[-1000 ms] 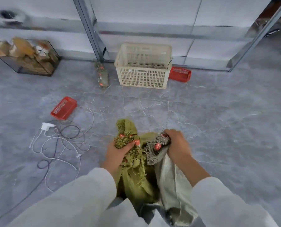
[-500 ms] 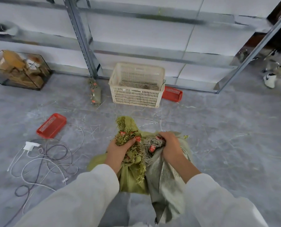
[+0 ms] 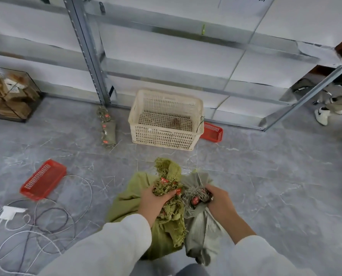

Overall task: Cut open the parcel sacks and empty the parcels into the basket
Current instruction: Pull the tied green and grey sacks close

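My left hand (image 3: 153,202) grips the bunched, frayed neck of a green woven sack (image 3: 126,204) with red tags. Beside it, my right hand (image 3: 219,198) holds the gathered neck of a grey sack (image 3: 201,234), also red-tagged. Both sacks hang down to the floor in front of me. A cream plastic basket (image 3: 166,134) stands further off by the shelving, with nothing in it that I can see. No cutting tool shows in either hand.
A folded grey sack bundle (image 3: 106,128) lies left of the basket. Red trays sit at the left (image 3: 42,179) and behind the basket (image 3: 212,131). Cables and a white charger (image 3: 10,213) sprawl at lower left. A wire crate of cardboard (image 3: 8,96) stands far left. Someone's shoe (image 3: 322,115) is at right.
The view has moved closer to the basket and tilted up. Both hands keep their hold on the sack necks, and the green sack now spreads wider on the floor.
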Demonstrator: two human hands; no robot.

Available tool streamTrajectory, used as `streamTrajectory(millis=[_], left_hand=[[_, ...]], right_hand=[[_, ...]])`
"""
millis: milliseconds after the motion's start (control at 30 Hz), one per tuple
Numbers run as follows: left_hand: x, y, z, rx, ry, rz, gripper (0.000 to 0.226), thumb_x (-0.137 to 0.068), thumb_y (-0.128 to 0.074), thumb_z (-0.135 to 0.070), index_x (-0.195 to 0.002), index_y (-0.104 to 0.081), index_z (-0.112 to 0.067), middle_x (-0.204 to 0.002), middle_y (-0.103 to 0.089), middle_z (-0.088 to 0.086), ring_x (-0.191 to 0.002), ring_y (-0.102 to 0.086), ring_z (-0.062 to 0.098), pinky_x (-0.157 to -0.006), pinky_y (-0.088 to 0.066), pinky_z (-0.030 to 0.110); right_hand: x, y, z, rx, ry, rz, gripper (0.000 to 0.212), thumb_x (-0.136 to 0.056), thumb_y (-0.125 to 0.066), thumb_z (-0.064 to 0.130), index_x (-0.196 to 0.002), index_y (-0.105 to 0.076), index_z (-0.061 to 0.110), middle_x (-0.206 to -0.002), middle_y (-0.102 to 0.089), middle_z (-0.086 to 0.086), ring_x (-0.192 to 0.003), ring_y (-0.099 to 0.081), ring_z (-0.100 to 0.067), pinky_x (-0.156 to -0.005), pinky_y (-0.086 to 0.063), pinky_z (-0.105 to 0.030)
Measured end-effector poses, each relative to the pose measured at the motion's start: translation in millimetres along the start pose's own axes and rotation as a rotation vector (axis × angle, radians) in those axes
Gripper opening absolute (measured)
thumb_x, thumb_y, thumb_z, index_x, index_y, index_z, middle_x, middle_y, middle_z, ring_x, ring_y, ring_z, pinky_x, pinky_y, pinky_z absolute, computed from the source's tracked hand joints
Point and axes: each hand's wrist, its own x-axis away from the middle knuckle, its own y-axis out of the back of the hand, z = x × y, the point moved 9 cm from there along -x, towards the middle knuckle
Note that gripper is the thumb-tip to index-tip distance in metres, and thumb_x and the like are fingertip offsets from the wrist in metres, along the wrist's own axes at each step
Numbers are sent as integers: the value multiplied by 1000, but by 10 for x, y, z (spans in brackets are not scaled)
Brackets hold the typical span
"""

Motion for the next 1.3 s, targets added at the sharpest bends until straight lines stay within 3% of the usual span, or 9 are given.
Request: streamTrajectory(millis=[200,300,400,667,867,1000,1167,1233,1300], left_hand=[[-770,-230,-183,-66,27,-18,66,-76,-81,-27,-134,-51,-19,-125,-62,2,-111,-61,26,-95,-50,50],[-1313,-240,-244,-132,33,-46,46,-78,-79,-19,-117,-58,-31,-106,-68,-8,-94,-66,14,-78,-57,26],[-1784,-140,-471,-150,39,-103,44,-75,-82,-27,-105,-52,-39,-86,-57,-27,-77,-59,-2,-49,-43,5],[-2967,-151,-757,-326,101,-191,80,-71,-82,-36,-140,-47,-14,-134,-58,8,-86,-61,10,-62,-43,11],[-3659,-336,-911,-332,98,-231,85,-72,-78,-47,-142,-44,-13,-116,-65,-2,-48,-60,13,-38,-48,22],[-4132,-397,-1023,-360,23,-232,82,-76,-77,-45,-143,-42,-14,-127,-62,6,-59,-67,16,-53,-54,25],[-4753,-499,-679,-260,64,-215,75,-77,-78,-38,-141,-46,-15,-96,-59,-18,-47,-47,-26,-39,-34,-1],[-5017,-576,-513,-266,59,-173,50,-78,-78,-39,-121,-61,-20,-82,-62,-21,-57,-56,-18,-49,-43,2],[-5238,-663,-409,-301,49,-143,47,-79,-76,-43,-117,-61,-20,-95,-69,-12,-82,-63,-5,-74,-51,14]], right_hand=[[-974,-107,62,49,-20,46,42,-79,-46,-16,-98,-71,12,-96,-69,-5,-92,-61,-21,-76,-43,-28],[-1545,-207,136,61,-10,90,41,-81,-45,-15,-105,-70,8,-103,-69,-10,-96,-59,-22,-75,-39,-25],[-2118,-307,193,75,11,168,41,-83,-46,-11,-111,-68,10,-109,-67,-9,-102,-60,-23,-73,-34,-21],[-3369,-508,206,120,61,301,45,-80,-48,-12,-112,-68,14,-109,-68,-8,-103,-60,-25,-81,-39,-21],[-4037,-496,51,184,32,312,56,-77,-49,-13,-125,-62,11,-126,-62,-9,-118,-54,-25,-97,-37,-25],[-4441,-621,44,120,-36,274,49,-79,-49,-12,-122,-61,10,-120,-62,-9,-109,-55,-23,-81,-33,-18],[-4789,-1014,-238,58,-151,184,50,-84,-47,-14,-128,-49,11,-128,-39,-2,-88,-42,-9,-73,-37,-9],[-4947,-1111,-446,48,-216,119,49,-86,-48,-13,-130,-47,10,-128,-35,-1,-83,-40,-8,-69,-39,-6],[-5080,-1201,-635,61,-246,85,49,-87,-49,-11,-131,-47,10,-127,-36,-2,-80,-41,-9,-66,-38,-13]])
